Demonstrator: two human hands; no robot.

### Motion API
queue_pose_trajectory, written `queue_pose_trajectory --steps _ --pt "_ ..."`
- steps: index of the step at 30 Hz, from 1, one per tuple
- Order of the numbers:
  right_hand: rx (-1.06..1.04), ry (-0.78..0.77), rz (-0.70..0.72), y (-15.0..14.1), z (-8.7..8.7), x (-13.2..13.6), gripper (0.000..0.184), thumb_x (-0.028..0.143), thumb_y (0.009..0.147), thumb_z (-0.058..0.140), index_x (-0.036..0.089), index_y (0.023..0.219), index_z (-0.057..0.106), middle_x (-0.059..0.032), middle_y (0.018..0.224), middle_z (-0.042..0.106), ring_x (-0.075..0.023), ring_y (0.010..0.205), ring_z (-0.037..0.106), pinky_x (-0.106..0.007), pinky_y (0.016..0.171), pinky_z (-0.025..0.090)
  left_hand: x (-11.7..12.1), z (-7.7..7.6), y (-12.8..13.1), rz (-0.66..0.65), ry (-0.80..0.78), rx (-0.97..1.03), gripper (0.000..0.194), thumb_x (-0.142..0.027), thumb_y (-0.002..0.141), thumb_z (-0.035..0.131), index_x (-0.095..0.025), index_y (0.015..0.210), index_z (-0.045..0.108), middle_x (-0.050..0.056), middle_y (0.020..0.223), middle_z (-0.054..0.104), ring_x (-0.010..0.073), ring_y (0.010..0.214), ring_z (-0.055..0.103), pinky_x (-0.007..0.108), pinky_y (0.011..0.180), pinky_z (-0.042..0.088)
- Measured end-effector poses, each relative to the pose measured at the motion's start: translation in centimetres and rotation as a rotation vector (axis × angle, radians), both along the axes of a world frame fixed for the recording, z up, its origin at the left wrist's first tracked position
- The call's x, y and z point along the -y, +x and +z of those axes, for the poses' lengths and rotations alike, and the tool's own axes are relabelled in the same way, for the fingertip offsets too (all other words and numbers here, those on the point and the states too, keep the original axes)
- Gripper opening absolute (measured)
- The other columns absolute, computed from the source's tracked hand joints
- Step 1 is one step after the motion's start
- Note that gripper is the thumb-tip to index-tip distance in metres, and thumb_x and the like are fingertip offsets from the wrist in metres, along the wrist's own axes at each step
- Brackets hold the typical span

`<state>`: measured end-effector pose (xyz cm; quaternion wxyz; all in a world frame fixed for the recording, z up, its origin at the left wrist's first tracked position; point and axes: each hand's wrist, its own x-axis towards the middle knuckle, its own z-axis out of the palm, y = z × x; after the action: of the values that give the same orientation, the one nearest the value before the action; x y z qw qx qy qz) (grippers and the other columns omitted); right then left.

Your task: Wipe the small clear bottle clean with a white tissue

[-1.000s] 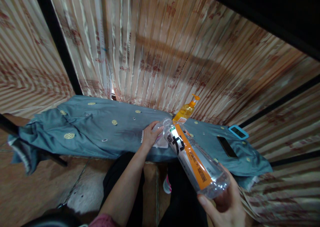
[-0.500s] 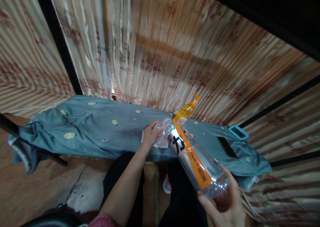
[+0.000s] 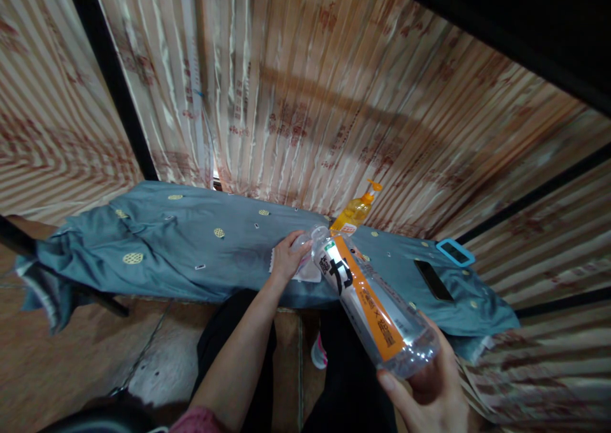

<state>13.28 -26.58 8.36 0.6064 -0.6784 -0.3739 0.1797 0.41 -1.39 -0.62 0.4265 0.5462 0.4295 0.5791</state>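
My right hand [image 3: 429, 382] is closed around the base of a large clear plastic bottle [image 3: 367, 293] with an orange and white label. The bottle tilts, its uncapped mouth down and to the left. At that mouth, my left hand [image 3: 286, 258] grips a small clear plastic container [image 3: 300, 243]; whether the two rims touch, I cannot tell. Under my left hand lies a white sheet or wipe [image 3: 309, 271] on the blue-grey cloth [image 3: 238, 248]. Just behind the large bottle's neck stands an orange pump bottle [image 3: 354, 211], leaning in view.
A black phone [image 3: 433, 280] and a blue-framed device [image 3: 456, 253] lie on the right end of the cloth. Striped curtains [image 3: 305, 102] hang behind, with dark metal posts [image 3: 114, 83] at the sides. My legs are below the front edge.
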Motion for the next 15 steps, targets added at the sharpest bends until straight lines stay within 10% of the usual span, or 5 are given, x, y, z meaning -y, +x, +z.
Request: queue_pose_trajectory --steps 15 --pt "0.016 -0.003 0.015 0.02 0.12 0.02 0.100 0.049 0.065 0.088 0.018 0.147 0.041 -0.0166 0.132 0.064 -0.0321 0.113 0.067 -0.036 0.087 0.056 0.17 0.30 -0.07 -0.007 -0.006 -0.004 0.030 -0.038 0.076 0.076 -0.020 0.100 0.076 0.007 0.104 0.080 0.0258 0.100 0.072 0.037 0.098 0.053"
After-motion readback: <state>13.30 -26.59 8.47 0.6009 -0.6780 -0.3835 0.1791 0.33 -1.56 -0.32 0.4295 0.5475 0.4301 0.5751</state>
